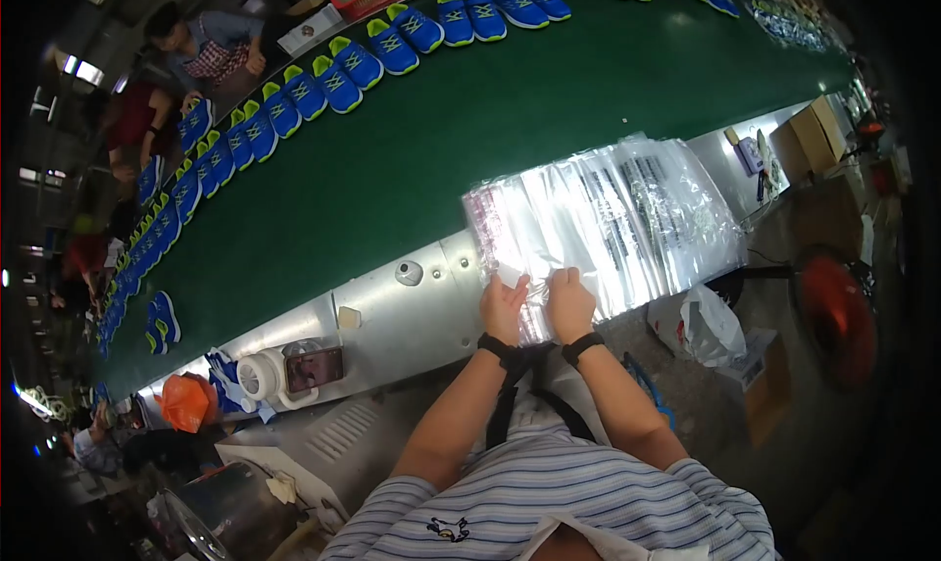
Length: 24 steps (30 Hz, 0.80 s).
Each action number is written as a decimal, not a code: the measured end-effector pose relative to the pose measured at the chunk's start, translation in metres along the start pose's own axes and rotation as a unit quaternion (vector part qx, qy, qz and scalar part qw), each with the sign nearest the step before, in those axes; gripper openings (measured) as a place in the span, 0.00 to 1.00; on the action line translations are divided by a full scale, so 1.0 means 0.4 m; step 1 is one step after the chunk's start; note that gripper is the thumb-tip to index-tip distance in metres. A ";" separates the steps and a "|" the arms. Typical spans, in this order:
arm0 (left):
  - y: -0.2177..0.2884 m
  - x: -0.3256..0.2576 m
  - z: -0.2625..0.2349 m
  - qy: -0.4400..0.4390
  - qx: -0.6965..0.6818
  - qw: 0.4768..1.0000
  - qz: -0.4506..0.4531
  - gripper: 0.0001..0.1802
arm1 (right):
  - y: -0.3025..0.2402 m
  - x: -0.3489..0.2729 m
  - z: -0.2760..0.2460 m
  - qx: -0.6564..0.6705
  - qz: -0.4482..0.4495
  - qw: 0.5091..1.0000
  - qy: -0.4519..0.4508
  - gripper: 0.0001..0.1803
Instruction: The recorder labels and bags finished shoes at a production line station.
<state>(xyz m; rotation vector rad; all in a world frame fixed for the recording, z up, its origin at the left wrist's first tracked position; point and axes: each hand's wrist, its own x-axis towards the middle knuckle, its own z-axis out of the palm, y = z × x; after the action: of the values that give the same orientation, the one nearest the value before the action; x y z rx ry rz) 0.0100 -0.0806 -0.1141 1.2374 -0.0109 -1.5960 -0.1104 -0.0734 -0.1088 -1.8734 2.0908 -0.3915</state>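
Item: stack of clear plastic bags (608, 218), fanned out and printed with dark bars, lying on the metal ledge (392, 316) that edges the green conveyor belt (470, 130). The stack's near end overhangs the ledge toward me.

My left hand (504, 306): fingers curled, pinching the near edge of the stack, thumb side against the plastic. My right hand (569, 302): fingers closed on the same edge, just beside the left, the two nearly touching. Both wrists carry dark bands.

On the ledge, left of the stack: a small round knob (409, 273), a pale square tag (348, 317), then a roll of white tape (262, 375) and a phone (314, 368).

Beyond the stack, along the belt's far side: a row of blue shoes with green trim (392, 47).

Right of the stack, past the ledge's end: a cardboard box (817, 135); below it, a white bag (708, 326) on the floor.
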 end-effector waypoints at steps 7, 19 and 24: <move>0.016 -0.002 0.008 0.004 0.039 0.999 0.003 0.25 | -0.029 -0.005 -0.055 0.041 -0.009 0.999 -0.008 0.11; 0.077 0.000 0.160 -0.315 -0.037 0.940 -0.126 0.22 | 0.087 0.034 -0.170 0.331 -0.026 0.943 -0.034 0.07; -0.014 0.091 0.140 -0.213 -0.081 0.943 -0.242 0.17 | 0.126 0.049 -0.243 0.345 0.031 0.937 -0.044 0.05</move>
<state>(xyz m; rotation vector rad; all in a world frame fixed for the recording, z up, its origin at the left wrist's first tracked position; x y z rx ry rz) -0.0294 -0.1347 -0.1166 0.7783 0.1600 -2.2222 -0.1971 -0.0874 -0.0406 -1.3694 1.6398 -0.8725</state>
